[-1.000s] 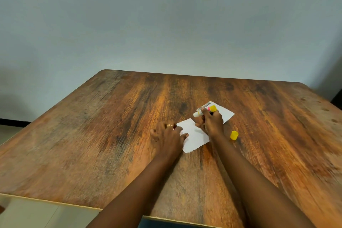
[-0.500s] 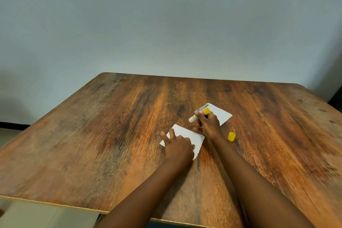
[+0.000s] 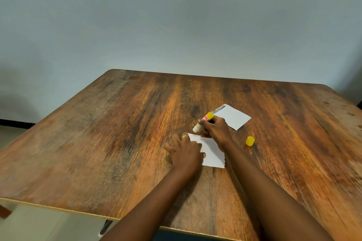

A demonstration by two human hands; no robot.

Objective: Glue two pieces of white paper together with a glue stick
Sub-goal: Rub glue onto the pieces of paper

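White near paper point(image 3: 212, 151) flat on wooden table point(image 3: 117, 143), pinned by left hand point(image 3: 185, 152), fingers spread, palm down; likely steadies sheet for gluing. Right hand point(image 3: 215, 129) clamped round uncapped glue stick point(image 3: 202, 122), tip slanted down-left near sheet's far corner; contact unclear. Second paper point(image 3: 235, 117) just beyond, partly hidden by right hand. Yellow cap point(image 3: 250, 141) upright, right of forearm, clear of work.

Matt white paper point(image 3: 212, 151) on grainy wood table point(image 3: 117, 143).
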